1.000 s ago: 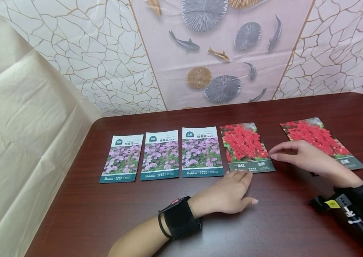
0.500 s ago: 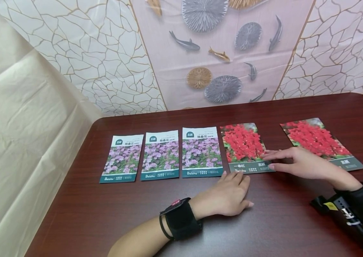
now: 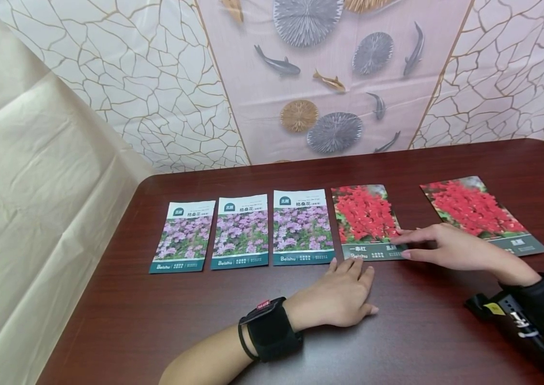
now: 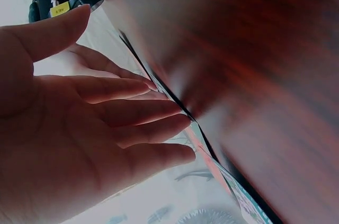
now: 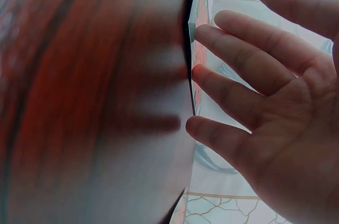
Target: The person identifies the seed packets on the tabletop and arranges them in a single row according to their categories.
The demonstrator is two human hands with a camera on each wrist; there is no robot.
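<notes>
A seed packet with red flowers lies flat on the table, fourth from the left in a row. My left hand is palm down at its lower edge, fingertips right at the green band. At the packet's lower right edge my right hand rests its fingertips, thumb apart from the fingers. The left wrist view shows that hand's fingers extended toward the packet edge. In the right wrist view the fingers are spread and nearly straight. A second red-flower packet lies tilted at the right, partly behind the right hand.
Three purple-flower seed packets, the left one, the middle one and the right one, line up left of the red one. The dark red-brown table ends at a patterned cloth backdrop. Black bands circle both wrists.
My right hand has moved left, bringing its fingertips onto the near red-flower packet's right edge. That packet has turned slightly straighter. My left hand has drawn back a little toward me.
</notes>
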